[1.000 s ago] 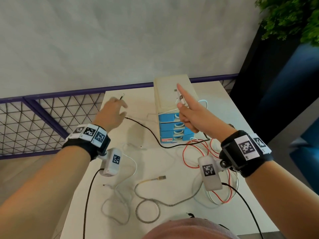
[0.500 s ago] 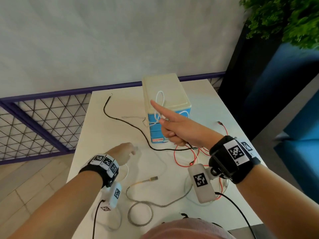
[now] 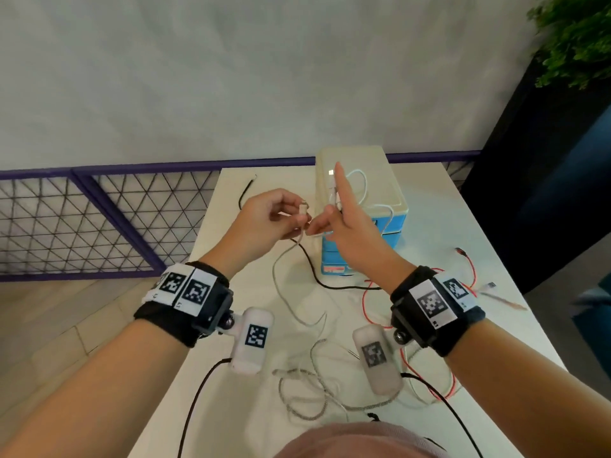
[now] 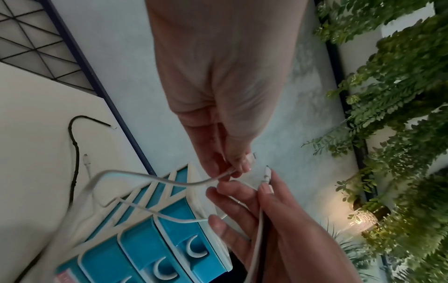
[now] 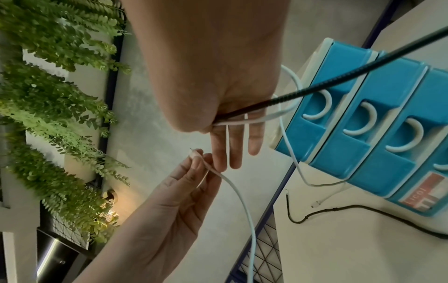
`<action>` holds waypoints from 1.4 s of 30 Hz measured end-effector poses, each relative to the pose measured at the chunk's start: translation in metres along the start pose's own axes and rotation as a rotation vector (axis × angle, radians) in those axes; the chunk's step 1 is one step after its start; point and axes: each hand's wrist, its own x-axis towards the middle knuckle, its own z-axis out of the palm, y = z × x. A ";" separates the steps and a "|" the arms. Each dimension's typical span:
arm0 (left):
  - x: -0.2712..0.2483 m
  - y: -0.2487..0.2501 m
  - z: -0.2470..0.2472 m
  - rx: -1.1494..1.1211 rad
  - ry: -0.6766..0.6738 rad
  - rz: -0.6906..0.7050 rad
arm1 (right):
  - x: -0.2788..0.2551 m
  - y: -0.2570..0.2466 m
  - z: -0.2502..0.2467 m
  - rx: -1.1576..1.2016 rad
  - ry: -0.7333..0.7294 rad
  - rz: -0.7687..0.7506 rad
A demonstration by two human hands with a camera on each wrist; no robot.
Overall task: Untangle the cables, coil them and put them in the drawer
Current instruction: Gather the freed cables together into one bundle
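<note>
In the head view my left hand point(image 3: 302, 213) pinches the plug end of a white cable point(image 3: 281, 285) that hangs down to the table. My right hand point(image 3: 335, 206) is just beside it, index finger straight up, with another white cable end point(image 3: 331, 172) held along that finger. This cable loops over the cream top of the blue drawer unit point(image 3: 363, 160). The left wrist view shows the left hand point(image 4: 230, 172) pinching and the right hand point(image 4: 242, 191) close by. In the right wrist view the cable is tucked at the base of the right hand's point(image 5: 230, 145) fingers. Whether both ends are one cable is unclear.
A black cable point(image 3: 330, 285) runs across the white table point(image 3: 446, 209) past the drawer unit. A red cable point(image 3: 367, 302) lies at the right, a grey braided cable point(image 3: 297, 408) near the front edge. A purple mesh rail point(image 3: 99, 226) borders the far side.
My left hand rose from the table at the lower left, now pinching a white cable end, and met my right hand. The right hand stayed in front of the drawer unit.
</note>
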 end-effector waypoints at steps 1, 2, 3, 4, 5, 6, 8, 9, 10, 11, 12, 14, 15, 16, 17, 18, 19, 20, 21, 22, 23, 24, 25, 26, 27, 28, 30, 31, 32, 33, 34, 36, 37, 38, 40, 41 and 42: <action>-0.001 0.001 0.000 0.013 0.024 0.010 | 0.000 -0.003 0.000 0.012 0.003 -0.014; 0.000 0.001 0.000 0.042 0.042 0.030 | -0.001 -0.006 0.000 0.014 0.000 -0.026; 0.000 0.002 -0.001 0.075 0.056 0.052 | -0.001 -0.007 -0.001 0.017 -0.008 -0.034; 0.000 0.003 -0.001 0.091 0.064 0.066 | -0.002 -0.006 -0.001 0.007 -0.007 -0.040; 0.001 0.006 0.000 0.091 0.059 0.077 | -0.002 -0.006 -0.001 -0.008 -0.003 -0.049; 0.001 0.007 0.000 0.082 0.056 0.079 | -0.001 -0.004 0.000 -0.020 -0.010 -0.042; 0.000 0.009 0.002 0.091 0.045 0.100 | -0.002 -0.005 0.003 -0.075 -0.003 -0.034; 0.000 0.009 0.005 0.095 0.034 0.108 | -0.002 -0.005 0.004 -0.080 -0.001 -0.035; 0.000 0.008 0.005 0.093 0.024 0.118 | -0.003 -0.007 0.003 -0.048 -0.001 -0.019; 0.000 0.008 0.006 0.101 0.023 0.134 | -0.004 -0.010 0.002 0.014 -0.011 0.010; 0.001 0.006 0.006 0.109 0.032 0.152 | -0.005 -0.012 0.001 0.089 -0.025 0.049; 0.005 -0.001 0.004 0.137 0.042 0.184 | -0.009 -0.017 -0.001 0.254 -0.038 0.138; 0.006 -0.003 0.004 0.201 0.030 0.216 | -0.009 -0.018 -0.004 0.325 -0.044 0.184; 0.007 -0.007 0.005 0.310 0.002 0.257 | -0.009 -0.018 -0.006 0.374 -0.058 0.223; 0.008 -0.008 0.007 0.424 -0.047 0.294 | -0.009 -0.018 -0.009 0.409 -0.085 0.248; 0.010 -0.010 0.010 0.517 -0.105 0.313 | -0.010 -0.019 -0.011 0.435 -0.121 0.260; 0.011 -0.011 0.013 0.580 -0.164 0.328 | -0.012 -0.020 -0.013 0.463 -0.160 0.262; 0.012 -0.011 0.017 0.609 -0.221 0.339 | -0.014 -0.022 -0.016 0.493 -0.201 0.261; 0.013 -0.011 0.022 0.595 -0.287 0.347 | -0.016 -0.024 -0.018 0.522 -0.235 0.262; 0.014 -0.012 0.027 0.552 -0.354 0.334 | -0.018 -0.025 -0.020 0.543 -0.255 0.265; 0.016 -0.013 0.030 0.509 -0.417 0.294 | -0.020 -0.027 -0.022 0.553 -0.256 0.266; 0.019 -0.018 0.030 0.518 -0.460 0.235 | -0.021 -0.029 -0.025 0.556 -0.239 0.266; 0.019 -0.022 0.027 0.575 -0.495 0.176 | -0.022 -0.032 -0.029 0.553 -0.209 0.265; 0.021 -0.030 0.019 0.675 -0.522 0.111 | -0.022 -0.034 -0.034 0.548 -0.170 0.266; 0.022 -0.041 0.008 0.782 -0.550 0.033 | -0.021 -0.035 -0.040 0.539 -0.123 0.271; 0.022 -0.053 -0.006 0.876 -0.588 -0.081 | -0.020 -0.035 -0.046 0.535 -0.078 0.282; 0.020 -0.077 -0.031 1.032 -0.687 -0.351 | -0.018 -0.031 -0.055 0.535 0.004 0.294; 0.016 -0.085 -0.039 1.035 -0.734 -0.498 | -0.017 -0.028 -0.057 0.544 0.037 0.289; 0.011 -0.089 -0.042 0.992 -0.770 -0.631 | -0.017 -0.024 -0.057 0.553 0.059 0.280; 0.007 -0.090 -0.041 0.972 -0.794 -0.718 | -0.017 -0.021 -0.055 0.546 0.073 0.269; 0.004 -0.089 -0.040 0.997 -0.831 -0.766 | -0.017 -0.018 -0.051 0.516 0.079 0.258; -0.002 -0.087 -0.035 1.070 -0.943 -0.814 | -0.017 -0.014 -0.043 0.416 0.086 0.242; -0.004 -0.090 -0.034 1.051 -0.979 -0.865 | -0.016 -0.013 -0.040 0.379 0.088 0.233; -0.005 -0.096 -0.036 1.005 -0.978 -0.942 | -0.016 -0.013 -0.039 0.357 0.095 0.227; -0.009 -0.112 -0.043 0.912 -0.901 -1.107 | -0.015 -0.014 -0.042 0.351 0.140 0.234; -0.013 -0.118 -0.046 0.854 -0.849 -1.169 | -0.015 -0.015 -0.046 0.377 0.169 0.246; -0.017 -0.123 -0.049 0.800 -0.775 -1.186 | -0.015 -0.014 -0.049 0.409 0.190 0.257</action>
